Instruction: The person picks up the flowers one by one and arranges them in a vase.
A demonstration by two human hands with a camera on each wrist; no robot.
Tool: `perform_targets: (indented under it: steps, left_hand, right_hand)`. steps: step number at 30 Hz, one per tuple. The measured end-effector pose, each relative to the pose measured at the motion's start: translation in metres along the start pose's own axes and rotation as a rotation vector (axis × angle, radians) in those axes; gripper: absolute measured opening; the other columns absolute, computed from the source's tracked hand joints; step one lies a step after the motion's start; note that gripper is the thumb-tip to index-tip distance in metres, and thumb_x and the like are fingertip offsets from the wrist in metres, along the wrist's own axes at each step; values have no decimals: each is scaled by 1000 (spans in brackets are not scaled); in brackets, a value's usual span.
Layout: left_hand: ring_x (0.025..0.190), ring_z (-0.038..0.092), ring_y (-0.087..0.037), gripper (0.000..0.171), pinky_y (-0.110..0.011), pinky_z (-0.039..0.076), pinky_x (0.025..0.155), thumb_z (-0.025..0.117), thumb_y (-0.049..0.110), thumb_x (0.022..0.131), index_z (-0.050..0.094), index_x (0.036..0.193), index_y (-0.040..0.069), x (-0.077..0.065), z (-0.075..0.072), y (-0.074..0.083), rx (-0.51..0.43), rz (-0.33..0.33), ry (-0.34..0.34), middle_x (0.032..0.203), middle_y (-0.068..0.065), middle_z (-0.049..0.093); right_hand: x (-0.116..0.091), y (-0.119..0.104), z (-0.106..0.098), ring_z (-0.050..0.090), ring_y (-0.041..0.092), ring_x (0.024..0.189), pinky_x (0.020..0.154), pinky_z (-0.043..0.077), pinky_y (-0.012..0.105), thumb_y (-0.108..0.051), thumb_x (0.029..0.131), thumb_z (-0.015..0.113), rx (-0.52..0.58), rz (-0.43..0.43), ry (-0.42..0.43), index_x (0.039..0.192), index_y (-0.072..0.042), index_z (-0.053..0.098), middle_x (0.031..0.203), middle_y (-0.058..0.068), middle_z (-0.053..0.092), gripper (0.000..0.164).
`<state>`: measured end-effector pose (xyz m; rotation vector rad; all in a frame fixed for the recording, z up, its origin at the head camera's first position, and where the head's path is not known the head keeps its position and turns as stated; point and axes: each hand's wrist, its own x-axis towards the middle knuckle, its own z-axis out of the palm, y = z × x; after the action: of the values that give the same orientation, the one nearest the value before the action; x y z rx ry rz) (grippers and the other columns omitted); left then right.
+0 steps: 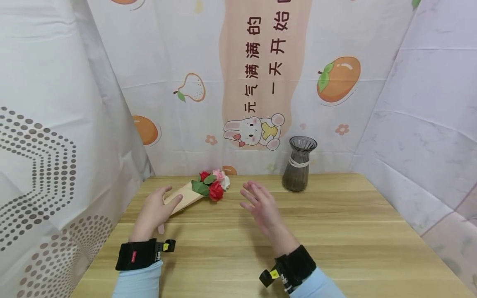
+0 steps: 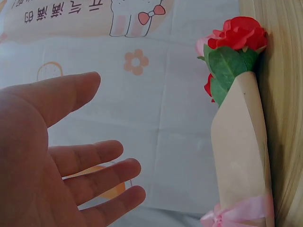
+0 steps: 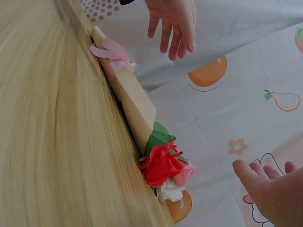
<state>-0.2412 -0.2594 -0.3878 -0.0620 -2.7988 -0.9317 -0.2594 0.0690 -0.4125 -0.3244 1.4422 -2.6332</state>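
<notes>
A bouquet [image 1: 216,191] of red, pink and white artificial roses lies on the table at the back left, wrapped in tan paper [image 2: 240,142] and tied with a pink ribbon [image 3: 113,53]. My left hand [image 1: 155,212] hovers over the wrapped stem end, its fingers spread and holding nothing; the left wrist view shows a gap between it and the paper. To the right of the blossoms, my right hand [image 1: 263,209] is raised above the table, palm turned inward, fingers loosely extended and holding nothing.
A dark grey ribbed glass vase [image 1: 296,165] with a white cord round its neck stands upright at the back right of the wooden table [image 1: 335,240]. A printed cloth [image 1: 179,136] hangs right behind the table, with more cloth along both sides.
</notes>
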Motion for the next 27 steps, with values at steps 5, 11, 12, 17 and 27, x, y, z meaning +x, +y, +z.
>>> perform_targets:
  steps: [5,11,12,17,27]
  left_hand:
    - [140,34,-51,78,-64,29,110,55,54,101,41,151,-4,1,-2,-11,-30,-44,-28,152,-31,40]
    - [140,35,-50,83,-64,31,109,53,60,100,39,153,-3,1,-4,-25,-55,-103,-62,152,-31,41]
    - [139,36,-50,83,-64,33,108,53,59,100,38,153,-3,1,-4,-27,-57,-112,-67,151,-31,42]
    - [138,36,-52,81,-66,31,109,54,54,101,35,154,-5,2,-4,-39,-77,-133,-84,151,-33,40]
    - [139,32,-54,82,-66,29,110,58,47,102,28,154,-9,2,-3,-56,-64,-177,-132,154,-36,31]
  right_hand:
    - [5,8,8,44,36,138,109,39,54,-31,108,51,-7,34,-9,146,3,36,144,14,49,53]
    - [10,20,19,45,36,138,109,40,53,-31,107,53,22,94,-23,143,0,39,147,18,46,50]
    - [11,22,20,45,37,138,108,40,53,-32,107,53,26,103,-28,143,0,39,147,19,45,50]
    - [15,34,27,44,38,139,110,37,55,-35,107,52,20,134,-33,145,0,38,150,22,43,54]
    - [24,61,38,32,45,145,109,36,60,-36,106,54,34,224,-49,156,0,21,159,29,28,70]
